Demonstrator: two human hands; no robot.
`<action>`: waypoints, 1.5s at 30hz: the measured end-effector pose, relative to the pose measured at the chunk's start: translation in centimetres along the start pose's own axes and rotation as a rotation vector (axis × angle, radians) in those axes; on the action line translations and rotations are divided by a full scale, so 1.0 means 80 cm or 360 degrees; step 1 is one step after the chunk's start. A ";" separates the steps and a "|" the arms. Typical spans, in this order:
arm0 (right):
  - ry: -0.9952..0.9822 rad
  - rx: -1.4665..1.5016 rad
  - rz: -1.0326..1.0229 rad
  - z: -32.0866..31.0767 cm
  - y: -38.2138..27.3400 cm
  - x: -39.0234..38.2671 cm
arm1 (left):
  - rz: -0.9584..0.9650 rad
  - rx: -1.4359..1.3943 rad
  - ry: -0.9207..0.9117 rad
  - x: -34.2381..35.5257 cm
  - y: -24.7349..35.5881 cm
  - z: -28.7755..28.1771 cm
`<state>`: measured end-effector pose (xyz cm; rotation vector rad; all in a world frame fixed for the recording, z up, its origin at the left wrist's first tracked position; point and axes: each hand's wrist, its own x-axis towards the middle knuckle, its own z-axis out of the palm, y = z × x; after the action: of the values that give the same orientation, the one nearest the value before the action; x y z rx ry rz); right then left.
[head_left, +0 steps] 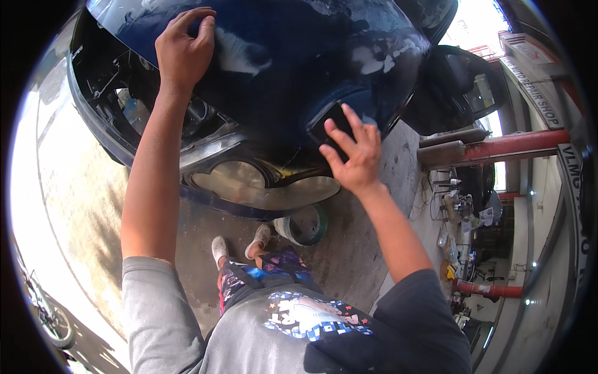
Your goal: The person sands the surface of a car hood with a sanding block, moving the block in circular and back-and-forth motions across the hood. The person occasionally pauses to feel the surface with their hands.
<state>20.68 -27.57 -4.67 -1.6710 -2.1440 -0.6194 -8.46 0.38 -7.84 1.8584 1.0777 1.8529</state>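
A dark blue car hood (280, 37) with pale, dull patches spreads out in front of me. My left hand (185, 53) rests on its left part, fingers bent and thumb apart, with nothing visible in it. Over the fender on the right, my right hand (356, 149) presses a black rectangular sanding block (324, 124) flat to the paint, fingers spread across it. Faint wet-looking smears show on the paint around the block. Below the hood edge sits a cloudy headlight (249, 184). The block's underside is hidden.
A bucket (305, 224) stands on the concrete floor near my feet, under the headlight. At the left, the front of the car is open, with parts exposed (118, 81). A side mirror (467, 87) juts out at the right. Beyond stand red posts (511, 146) and cluttered shelves.
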 end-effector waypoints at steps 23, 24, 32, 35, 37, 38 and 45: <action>0.0079 -0.0062 0.0315 -0.010 -0.028 0.030 | 0.0306 0.0329 -0.0065 -0.001 0.012 0.007; -0.0013 0.0013 0.0085 -0.015 -0.030 0.025 | 0.0271 0.0263 -0.0065 -0.002 0.014 0.008; 0.0028 0.0035 0.0164 -0.002 -0.004 0.010 | 0.0410 0.0570 -0.0180 -0.009 0.007 0.008; 0.0172 -0.0058 0.0634 0.014 0.026 -0.006 | 0.0356 0.0454 -0.0243 -0.008 0.004 0.009; 0.0137 -0.0148 0.0565 0.020 0.001 -0.013 | 0.0361 0.0698 -0.0326 -0.009 0.003 0.006; 0.0109 -0.0066 0.0379 0.019 -0.004 -0.016 | 0.0500 0.0790 -0.0207 -0.010 0.002 0.005; 0.0084 -0.0076 0.0315 -0.001 -0.050 0.019 | 0.0613 0.0944 -0.0177 -0.010 -0.004 0.006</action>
<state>16.46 -27.17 -4.27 -1.8423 -1.9118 -0.6527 -8.01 0.21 -8.68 2.6284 1.4203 1.6989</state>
